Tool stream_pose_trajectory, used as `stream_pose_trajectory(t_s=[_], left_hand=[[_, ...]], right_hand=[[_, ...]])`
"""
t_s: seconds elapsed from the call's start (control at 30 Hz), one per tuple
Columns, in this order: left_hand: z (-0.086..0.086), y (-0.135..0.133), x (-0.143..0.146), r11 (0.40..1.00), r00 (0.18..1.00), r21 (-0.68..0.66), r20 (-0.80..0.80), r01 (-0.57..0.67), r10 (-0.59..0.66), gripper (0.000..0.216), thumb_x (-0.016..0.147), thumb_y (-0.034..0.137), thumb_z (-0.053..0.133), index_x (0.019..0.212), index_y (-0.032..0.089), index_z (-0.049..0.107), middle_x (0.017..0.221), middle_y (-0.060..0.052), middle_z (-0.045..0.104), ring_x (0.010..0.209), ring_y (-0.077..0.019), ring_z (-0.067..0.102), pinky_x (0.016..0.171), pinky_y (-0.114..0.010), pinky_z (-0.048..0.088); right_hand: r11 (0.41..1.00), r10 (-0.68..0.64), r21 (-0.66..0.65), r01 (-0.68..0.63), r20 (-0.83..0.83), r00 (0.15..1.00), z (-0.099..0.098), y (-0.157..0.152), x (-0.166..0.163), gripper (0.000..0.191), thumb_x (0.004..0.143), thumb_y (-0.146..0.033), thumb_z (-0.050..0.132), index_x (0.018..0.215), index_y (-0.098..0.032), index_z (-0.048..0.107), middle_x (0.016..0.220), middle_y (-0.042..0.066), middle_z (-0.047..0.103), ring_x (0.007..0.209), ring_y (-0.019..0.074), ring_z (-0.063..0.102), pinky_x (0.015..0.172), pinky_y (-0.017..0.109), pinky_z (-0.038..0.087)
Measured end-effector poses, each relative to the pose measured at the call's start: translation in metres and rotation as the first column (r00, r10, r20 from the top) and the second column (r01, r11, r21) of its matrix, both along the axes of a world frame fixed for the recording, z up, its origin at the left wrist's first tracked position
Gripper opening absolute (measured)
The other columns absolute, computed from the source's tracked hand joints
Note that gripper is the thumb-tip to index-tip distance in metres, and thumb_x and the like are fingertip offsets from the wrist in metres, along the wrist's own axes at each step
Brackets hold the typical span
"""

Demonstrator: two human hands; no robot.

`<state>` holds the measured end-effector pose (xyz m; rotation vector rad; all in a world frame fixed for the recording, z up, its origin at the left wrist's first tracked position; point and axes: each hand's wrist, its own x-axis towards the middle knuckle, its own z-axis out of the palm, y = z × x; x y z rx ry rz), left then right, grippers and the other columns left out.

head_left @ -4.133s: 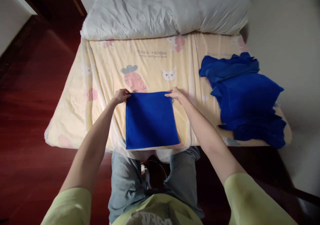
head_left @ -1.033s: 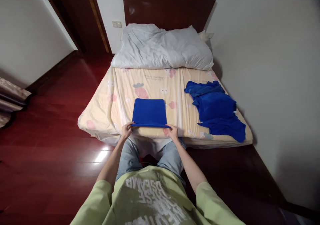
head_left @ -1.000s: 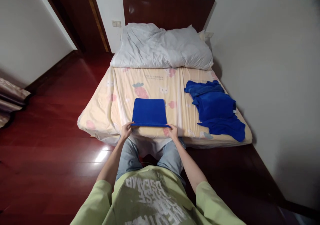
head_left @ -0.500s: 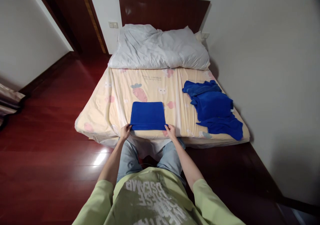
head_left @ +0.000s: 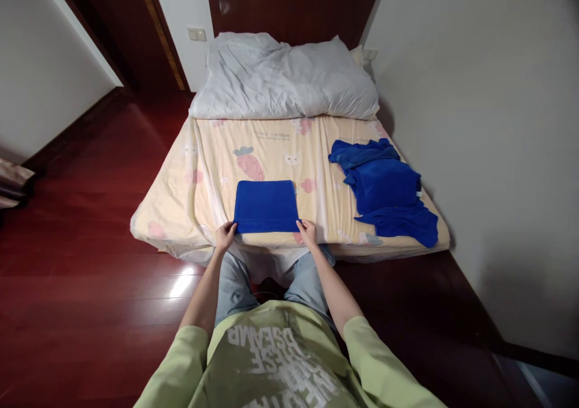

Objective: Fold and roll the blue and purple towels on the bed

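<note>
A blue cloth (head_left: 266,201), flat and close to rectangular, lies near the front edge of the bed. A narrow strip along its near side is folded over. My left hand (head_left: 225,235) pinches the near left corner, while my right hand (head_left: 307,233) grips the near right corner between thumb and fingers. To the right on the same bed is a loose, crumpled pile of blue cloths (head_left: 384,188).
The bed (head_left: 176,200) has a cream sheet with carrot and cat prints. A bunched white quilt (head_left: 289,85) lies below the dark headboard (head_left: 289,6). A wall (head_left: 488,154) stands close on the right, and dark red wooden floor (head_left: 90,227) runs along the left.
Both hands keep hold of the cloth's near corners, and the cloth keeps nearly the same shape. The whole view has shifted slightly as my head moved.
</note>
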<state>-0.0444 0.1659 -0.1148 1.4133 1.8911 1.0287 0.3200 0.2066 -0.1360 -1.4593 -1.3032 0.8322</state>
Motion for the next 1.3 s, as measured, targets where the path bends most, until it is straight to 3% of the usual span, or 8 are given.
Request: stream_pose_trajectory(t_s=[0.33, 0.67, 0.87, 1.17, 1.3], left_hand=[[-0.004, 0.001, 0.000, 0.998, 0.995, -0.017, 0.083, -0.054, 0.055, 0.040, 0.081, 0.055, 0.061, 0.091, 0.018, 0.072, 0.082, -0.007, 0.076, 0.081, -0.0229, 0.071, 0.076, -0.030, 0.054], [-0.012, 0.005, 0.002, 0.997, 0.992, -0.020, 0.103, -0.077, 0.078, 0.035, 0.078, 0.050, 0.063, 0.091, 0.018, 0.068, 0.080, -0.006, 0.073, 0.076, -0.0197, 0.069, 0.073, -0.029, 0.055], [-0.004, 0.006, 0.010, 0.985, 0.987, -0.057, -0.003, -0.161, 0.161, 0.026, 0.080, 0.046, 0.062, 0.084, 0.020, 0.065, 0.076, -0.005, 0.072, 0.074, -0.0209, 0.069, 0.071, -0.029, 0.052], [-0.002, 0.005, 0.010, 0.995, 0.987, -0.037, -0.134, -0.089, 0.083, 0.023, 0.091, 0.043, 0.054, 0.092, 0.023, 0.063, 0.075, -0.005, 0.070, 0.075, -0.0225, 0.069, 0.069, -0.028, 0.045], [0.002, 0.008, 0.014, 0.992, 0.977, -0.074, -0.193, -0.103, 0.087, 0.019, 0.093, 0.039, 0.054, 0.094, 0.022, 0.062, 0.082, -0.006, 0.072, 0.079, -0.0226, 0.070, 0.071, -0.028, 0.045]], right_hand=[[0.997, -0.083, -0.009, 0.083, -0.054, 0.995, -0.010, 0.002, 0.001, 0.047, 0.071, -0.064, 0.070, 0.078, -0.017, 0.071, 0.080, 0.012, 0.077, 0.075, 0.0250, 0.071, 0.073, 0.037, 0.058], [0.991, -0.130, 0.007, 0.130, 0.009, 0.991, -0.013, 0.004, -0.001, 0.049, 0.070, -0.067, 0.070, 0.074, -0.018, 0.071, 0.078, 0.012, 0.077, 0.072, 0.0253, 0.072, 0.069, 0.036, 0.059], [0.989, -0.143, -0.035, 0.143, 0.008, 0.990, -0.009, 0.005, -0.003, 0.045, 0.069, -0.064, 0.070, 0.072, -0.019, 0.069, 0.078, 0.014, 0.076, 0.074, 0.0274, 0.072, 0.070, 0.038, 0.059], [0.995, -0.097, -0.019, 0.096, -0.031, 0.995, -0.006, 0.007, -0.007, 0.049, 0.075, -0.067, 0.063, 0.076, -0.019, 0.067, 0.077, 0.013, 0.075, 0.073, 0.0248, 0.069, 0.068, 0.035, 0.056], [0.990, -0.121, -0.077, 0.122, 0.016, 0.992, -0.003, 0.008, -0.011, 0.049, 0.076, -0.068, 0.061, 0.075, -0.019, 0.066, 0.076, 0.013, 0.074, 0.072, 0.0250, 0.067, 0.067, 0.035, 0.054]])
